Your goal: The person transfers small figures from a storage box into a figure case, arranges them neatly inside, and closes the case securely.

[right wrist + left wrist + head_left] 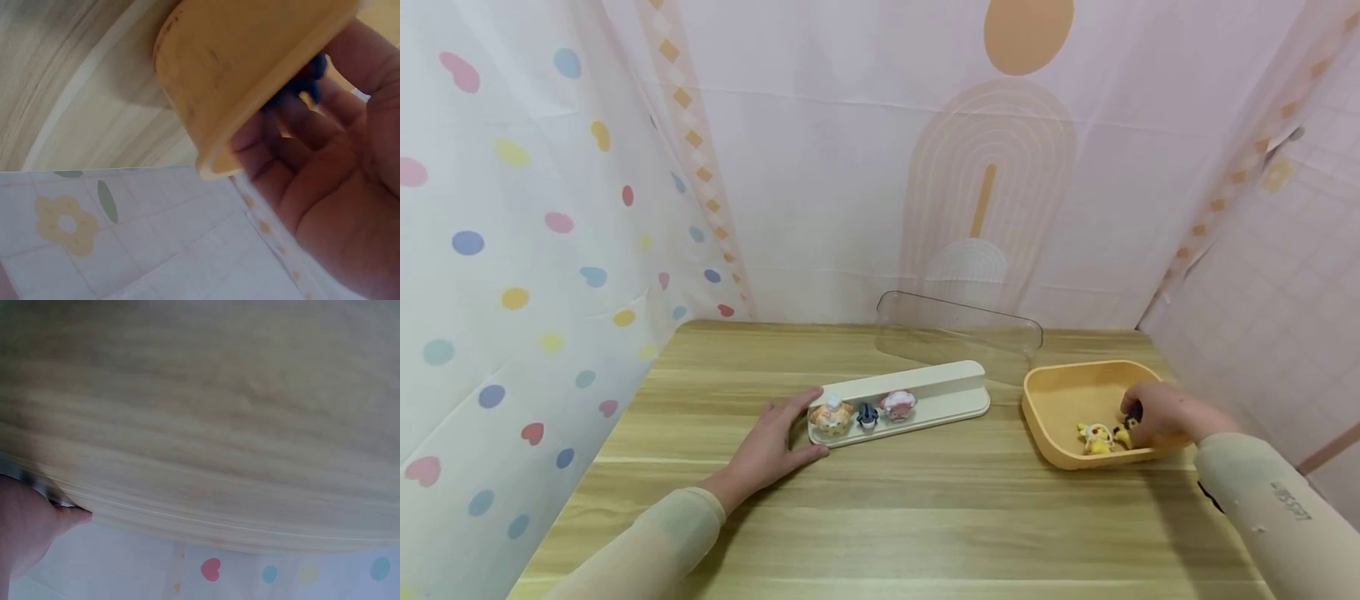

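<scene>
My left hand [767, 442] holds the left end of a cream display base [951, 407], thumb at the near corner and fingers at the far one. On the base stand three small figurines: an orange-and-white one [831, 416], a dark blue one [867, 415] and a pink-and-white one [898, 405]. My right hand [1165, 412] reaches into a yellow bin [1045, 425] and pinches a dark blue figurine [300, 81], mostly covered by the fingers. Beside those fingers, a yellow figurine [1097, 439] lies in the bin, with another yellow-and-dark piece [1122, 437] close by.
A clear plastic cover [958, 325] stands behind the base, near the back edge of the wooden table [880, 525]. Patterned cloth [820, 167] hangs behind the table and along both sides. The bin stands to the right of the base.
</scene>
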The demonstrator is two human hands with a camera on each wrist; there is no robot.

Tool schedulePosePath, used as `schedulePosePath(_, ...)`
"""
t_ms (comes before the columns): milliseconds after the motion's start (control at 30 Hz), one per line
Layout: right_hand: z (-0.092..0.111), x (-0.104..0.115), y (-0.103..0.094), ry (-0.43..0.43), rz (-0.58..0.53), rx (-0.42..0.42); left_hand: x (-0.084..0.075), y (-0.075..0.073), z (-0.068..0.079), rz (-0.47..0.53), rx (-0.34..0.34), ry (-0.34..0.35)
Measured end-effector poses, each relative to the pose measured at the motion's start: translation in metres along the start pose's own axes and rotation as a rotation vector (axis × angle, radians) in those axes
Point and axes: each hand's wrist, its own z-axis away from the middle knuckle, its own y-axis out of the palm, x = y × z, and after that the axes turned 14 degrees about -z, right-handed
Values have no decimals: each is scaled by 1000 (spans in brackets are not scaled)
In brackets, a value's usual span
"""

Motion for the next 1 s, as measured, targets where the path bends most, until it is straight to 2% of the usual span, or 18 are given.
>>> schedulePosePath(133, -5, -6, 2, -87, 15, -139, 0, 0, -1, 1, 3, -6)
schedulePosePath(267, -10, -11, 6, -100, 1, -219, -1, 0, 0, -2, 4, -2)
schedulePosePath(433, -11, -10, 9, -68, -16, -228, -1, 0, 0, 7, -2, 4)
schedulePosePath(667, -8, -5, 11, -99, 9, -226, 0, 0, 0, 1, -1, 3)
schedulePosePath(833, -7, -2, 13, -15, -46, -267, 0, 0, 0, 1, 1, 4)
schedulePosePath(1000, -8, 0, 16, 28, -33, -318, -1, 0, -1, -5, 1, 6)
